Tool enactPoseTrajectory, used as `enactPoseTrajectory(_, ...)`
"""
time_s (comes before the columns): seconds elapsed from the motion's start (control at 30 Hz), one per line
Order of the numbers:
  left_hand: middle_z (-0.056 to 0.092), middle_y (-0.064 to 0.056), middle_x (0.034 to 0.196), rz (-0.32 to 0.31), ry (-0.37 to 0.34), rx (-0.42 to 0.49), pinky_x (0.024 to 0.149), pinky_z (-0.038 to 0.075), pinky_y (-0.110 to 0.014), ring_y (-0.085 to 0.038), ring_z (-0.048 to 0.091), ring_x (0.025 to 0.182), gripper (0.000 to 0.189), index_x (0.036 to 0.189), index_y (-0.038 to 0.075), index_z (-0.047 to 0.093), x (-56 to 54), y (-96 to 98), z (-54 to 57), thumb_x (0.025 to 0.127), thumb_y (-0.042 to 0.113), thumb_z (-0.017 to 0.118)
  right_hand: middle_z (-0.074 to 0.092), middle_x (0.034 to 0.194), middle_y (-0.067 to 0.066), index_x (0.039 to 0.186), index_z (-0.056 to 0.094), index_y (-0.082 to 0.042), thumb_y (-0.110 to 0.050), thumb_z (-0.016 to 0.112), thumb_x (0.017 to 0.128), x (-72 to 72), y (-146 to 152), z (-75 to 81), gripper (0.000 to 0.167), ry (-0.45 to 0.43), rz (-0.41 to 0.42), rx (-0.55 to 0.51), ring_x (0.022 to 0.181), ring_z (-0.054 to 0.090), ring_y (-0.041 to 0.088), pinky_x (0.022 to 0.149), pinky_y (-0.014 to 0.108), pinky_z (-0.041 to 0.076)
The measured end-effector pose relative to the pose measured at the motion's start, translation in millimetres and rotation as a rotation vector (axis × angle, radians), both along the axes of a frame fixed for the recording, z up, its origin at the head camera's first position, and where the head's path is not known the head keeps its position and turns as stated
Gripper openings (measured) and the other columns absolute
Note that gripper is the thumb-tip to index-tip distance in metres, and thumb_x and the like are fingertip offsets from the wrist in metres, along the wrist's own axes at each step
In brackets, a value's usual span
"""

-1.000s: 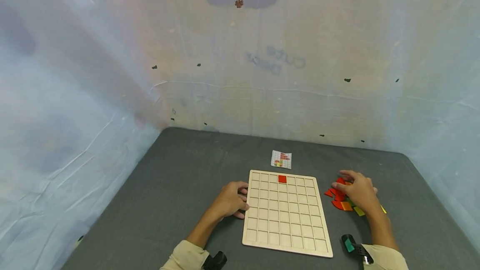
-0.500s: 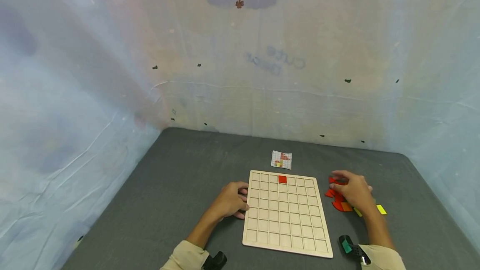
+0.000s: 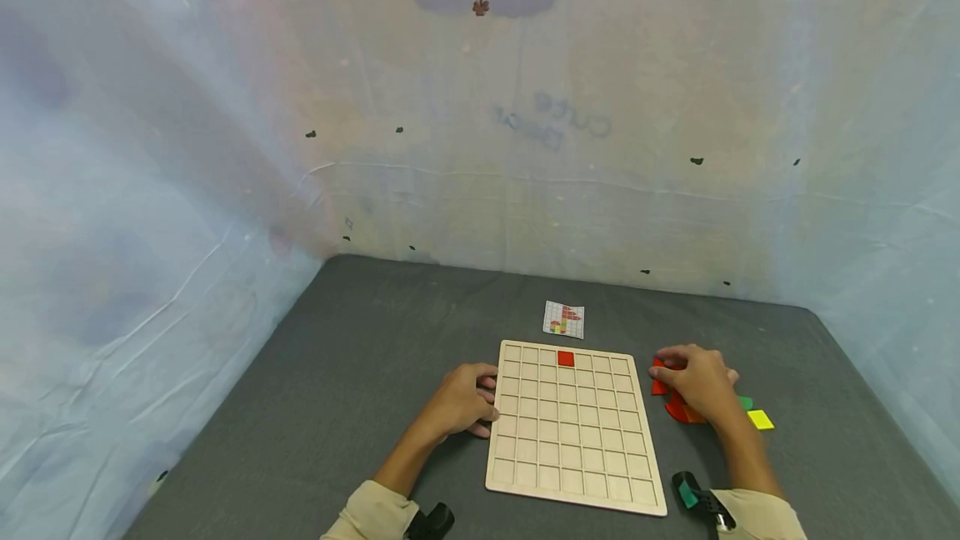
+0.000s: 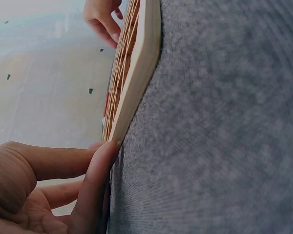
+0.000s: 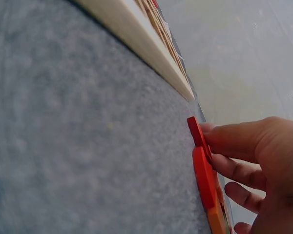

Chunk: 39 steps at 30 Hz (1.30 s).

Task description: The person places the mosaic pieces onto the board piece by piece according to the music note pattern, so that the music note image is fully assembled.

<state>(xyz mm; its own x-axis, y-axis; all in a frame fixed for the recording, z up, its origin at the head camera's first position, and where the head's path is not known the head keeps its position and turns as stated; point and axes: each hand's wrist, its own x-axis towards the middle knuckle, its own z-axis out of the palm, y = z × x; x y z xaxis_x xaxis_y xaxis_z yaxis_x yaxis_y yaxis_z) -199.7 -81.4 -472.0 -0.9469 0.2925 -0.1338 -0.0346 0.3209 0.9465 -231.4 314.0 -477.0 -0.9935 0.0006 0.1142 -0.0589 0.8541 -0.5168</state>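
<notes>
At the left I have the person's left hand (image 3: 459, 398) low on the grey table (image 3: 420, 332), its fingers spread along the near side of the wooden grid board (image 3: 577, 432) and their tips touching its rim. I take that as a brace: the board lies flat and takes its weight on the table, so a light touch looks enough to keep it from sliding or turning. Around the middle of its far row, a red square (image 3: 566, 358) sits in one cell, where I expect the raised ridges keep it from drifting. Just beyond the far rim lies a printed card (image 3: 563, 320), showing coloured shapes on a grid; I judge it is placed there so it can be looked at without the arms covering it. Off the board's right side, the loose pieces are grouped within easy reach: a thin red piece (image 5: 193, 127) foremost, a rounded red piece (image 5: 204, 175) just behind it, then an orange piece (image 5: 216, 222). The right hand (image 3: 705, 382) covers part of this group, its thumb and fingertips at the thin red piece; I cannot tell whether they pinch it or only press on it. Furthest right, a green piece (image 3: 745, 402) and a yellow piece (image 3: 761, 419) lie beside the wrist, untouched as far as I can see.
</notes>
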Motion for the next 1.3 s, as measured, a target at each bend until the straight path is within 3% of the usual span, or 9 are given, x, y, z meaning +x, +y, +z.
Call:
enactPoseTrajectory(0.13,0.059,-0.018,0.120,0.000,-0.001,0.000,0.057,0.066,-0.037,-0.024,0.067,0.093,0.068,0.145,-0.007,0.057,-0.1,0.0,-0.1,0.081,-0.016,0.076,0.067,0.123,0.031,0.120,0.076,0.000,-0.028,0.079,0.097,0.3,-1,0.8,0.036,-0.010,-0.004,-0.001,0.116,0.052,0.051,0.082,0.064,0.031)
enactPoseTrajectory(0.37,0.060,-0.017,0.121,0.001,-0.010,-0.004,0.057,0.066,-0.037,-0.024,0.068,0.095,0.068,0.146,-0.005,0.057,-0.9,1.1,0.9,0.081,-0.015,0.076,0.071,0.115,0.026,0.113,0.078,-0.002,-0.025,0.078,0.097,0.2,-1,1.3,0.028,0.016,0.014,0.008,0.110,0.057,0.047,0.078,0.060,0.032)
enactPoseTrajectory(0.83,0.060,-0.017,0.120,0.014,-0.018,-0.007,0.057,0.066,-0.037,-0.025,0.067,0.095,0.068,0.145,-0.006,0.058,-0.7,2.0,1.3,0.081,-0.016,0.076,0.073,0.113,0.022,0.116,0.078,-0.001,-0.024,0.078,0.098,0.1,-11,6.8,0.029,0.046,0.034,-0.013,0.109,0.062,0.044,0.083,0.064,0.034)
enactPoseTrajectory(1.1,0.061,-0.017,0.120,0.021,-0.014,-0.018,0.056,0.066,-0.037,-0.024,0.068,0.094,0.068,0.145,-0.006,0.058,-1.2,2.0,0.6,0.080,-0.016,0.077,0.068,0.122,0.025,0.119,0.077,-0.002,-0.021,0.078,0.098,0.2,-25,13.1,0.029,0.038,0.080,-0.077,0.119,0.055,0.049,0.089,0.068,0.031)
enactPoseTrajectory(1.3,0.060,-0.017,0.120,0.018,-0.020,-0.014,0.056,0.066,-0.037,-0.024,0.067,0.094,0.069,0.145,-0.006,0.058,-1.3,1.1,0.7,0.080,-0.017,0.077,0.073,0.118,0.020,0.117,0.078,-0.004,-0.018,0.079,0.096,0.4,-36,15.5,0.025,0.054,0.119,-0.096,0.115,0.064,0.044,0.091,0.066,0.036)
